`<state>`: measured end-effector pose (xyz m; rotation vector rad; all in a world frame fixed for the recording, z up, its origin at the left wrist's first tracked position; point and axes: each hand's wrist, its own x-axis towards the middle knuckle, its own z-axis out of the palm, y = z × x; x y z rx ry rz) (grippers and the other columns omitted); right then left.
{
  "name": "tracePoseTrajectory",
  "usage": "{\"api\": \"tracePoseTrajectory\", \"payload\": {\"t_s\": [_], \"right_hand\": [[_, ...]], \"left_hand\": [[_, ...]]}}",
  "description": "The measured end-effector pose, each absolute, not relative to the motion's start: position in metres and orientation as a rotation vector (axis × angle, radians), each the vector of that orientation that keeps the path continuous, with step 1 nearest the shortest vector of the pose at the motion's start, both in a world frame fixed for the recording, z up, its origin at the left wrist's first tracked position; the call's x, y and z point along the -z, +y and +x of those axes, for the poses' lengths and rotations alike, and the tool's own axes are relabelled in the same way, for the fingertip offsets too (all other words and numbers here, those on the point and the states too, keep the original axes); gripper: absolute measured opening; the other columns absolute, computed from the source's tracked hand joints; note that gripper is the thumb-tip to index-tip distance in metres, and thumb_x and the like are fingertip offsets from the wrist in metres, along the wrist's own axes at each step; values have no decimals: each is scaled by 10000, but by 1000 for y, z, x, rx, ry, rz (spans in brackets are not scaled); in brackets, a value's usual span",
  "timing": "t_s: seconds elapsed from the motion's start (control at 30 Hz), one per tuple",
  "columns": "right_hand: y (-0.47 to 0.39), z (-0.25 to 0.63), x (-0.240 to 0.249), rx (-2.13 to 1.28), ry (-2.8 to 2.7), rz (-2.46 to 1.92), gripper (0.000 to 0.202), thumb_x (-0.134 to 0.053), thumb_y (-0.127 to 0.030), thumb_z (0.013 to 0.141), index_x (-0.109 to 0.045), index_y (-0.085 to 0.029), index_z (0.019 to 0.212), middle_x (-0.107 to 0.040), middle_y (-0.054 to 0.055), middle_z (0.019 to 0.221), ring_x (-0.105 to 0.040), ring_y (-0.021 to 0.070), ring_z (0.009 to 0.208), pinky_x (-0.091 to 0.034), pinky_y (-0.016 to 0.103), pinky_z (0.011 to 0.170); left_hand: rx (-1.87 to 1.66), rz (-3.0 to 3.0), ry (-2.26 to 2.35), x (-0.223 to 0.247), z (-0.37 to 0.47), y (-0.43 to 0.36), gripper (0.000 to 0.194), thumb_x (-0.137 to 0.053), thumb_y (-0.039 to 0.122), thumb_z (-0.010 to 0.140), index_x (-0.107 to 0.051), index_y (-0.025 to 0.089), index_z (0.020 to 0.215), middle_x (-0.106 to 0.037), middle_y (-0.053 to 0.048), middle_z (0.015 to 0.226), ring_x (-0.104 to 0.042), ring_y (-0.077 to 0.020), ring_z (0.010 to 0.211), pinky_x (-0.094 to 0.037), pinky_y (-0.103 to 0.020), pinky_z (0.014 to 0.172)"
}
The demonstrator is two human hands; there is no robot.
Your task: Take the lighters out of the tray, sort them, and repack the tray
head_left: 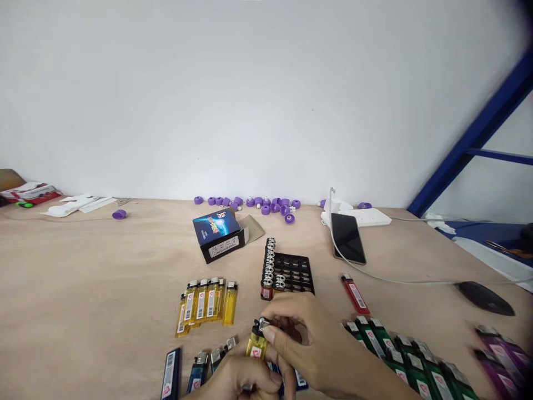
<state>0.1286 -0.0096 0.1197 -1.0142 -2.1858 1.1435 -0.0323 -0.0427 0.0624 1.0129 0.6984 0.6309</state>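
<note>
Nearest, both hands work at a yellow lighter [256, 350] just above the tabletop [104, 311]: the left hand [245, 373] grips its body, while the right hand [314, 341] pinches its metal top between thumb and finger. Blue lighters [197, 373] lie around and beneath the hands, which partly hide them. To the right spread green lighters [398, 368], with blurred purple lighters [499, 355] by the edge. Farther off, yellow lighters [201, 304] lie bunched on the left, a red lighter [355, 294] on the right. Just beyond the right hand, which overlaps its near end, sits a black tray [295, 271], lighters filling its left column. A black mouse [485, 298] rests at right. Behind come a blue-and-black box [219, 234], a phone [348, 239] crossed by a white cable [400, 282], a power strip [373, 217], and purple caps [275, 208] along the wall [258, 100].
</note>
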Motion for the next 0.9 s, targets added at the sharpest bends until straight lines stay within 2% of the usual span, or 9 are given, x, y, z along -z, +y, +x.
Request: {"api": "tracePoseTrajectory", "payload": {"t_s": [0.17,0.33,0.4,0.47,0.57,0.67,0.8,0.9], "right_hand": [[-9,127,-120,-1189,-2161,-1037,266,-476,-142,827,-437,-196,569,-504,-46,589,-478,114,606,-313,251,567],[-7,127,-120,-1170,-2156,-1017,227,-488,-184,849,-484,-195,622,-544,-40,622,-477,113,614,-336,247,597],[-7,126,-120,-1197,-2117,-1057,144,-523,-182,817,-538,-197,675,-547,-39,649,-483,120,636,-355,243,609],[-7,125,-118,-1273,-2049,-1098,60,-562,-191,774,-570,-195,715,-547,-36,677,-493,128,656,-373,241,611],[-6,122,-116,-1420,-1965,-1069,59,-587,-239,754,-577,-186,731,-549,-23,696,-508,137,671,-394,245,611],[-6,121,-116,-1473,-1925,-1020,93,-590,-263,752,-565,-183,711,-536,-20,674,-517,135,652,-394,239,598],[-8,120,-118,-1551,-1921,-1032,156,-580,-315,797,-542,-188,716,-509,-42,613,-500,100,495,-346,220,489],[-8,121,-118,-1638,-1890,-1049,148,-550,-323,828,-537,-193,760,-492,-57,619,-437,76,422,-288,217,420]], "left_hand": [[-605,999,727,-56,-33,-39,228,-514,324,571,-670,158,566,-515,-7,556,-443,-147,570,-300,-266,599],[-645,1000,755,-62,-29,-38,194,-500,292,561,-619,150,504,-525,-14,552,-413,-111,516,-241,-241,521],[-622,952,719,-68,-29,-37,175,-496,297,559,-579,161,484,-459,19,474,-333,-85,432,-170,-237,457],[-590,877,673,-74,-30,-37,173,-506,307,575,-494,196,443,-319,76,371,-183,-67,351,-68,-263,414],[-556,803,617,-76,-32,-38,257,-512,348,611,-383,241,415,-184,113,305,-61,-67,316,-4,-303,397],[-546,791,579,-74,-32,-39,221,-513,365,626,-468,216,470,-200,117,303,-60,-76,313,3,-313,394],[-551,792,531,-72,-32,-39,204,-537,344,655,-564,167,558,-240,120,326,-79,-78,318,-1,-309,394],[-563,764,461,-71,-33,-38,300,-581,415,709,-550,163,549,-264,109,361,-131,-61,318,-38,-281,380]]}}
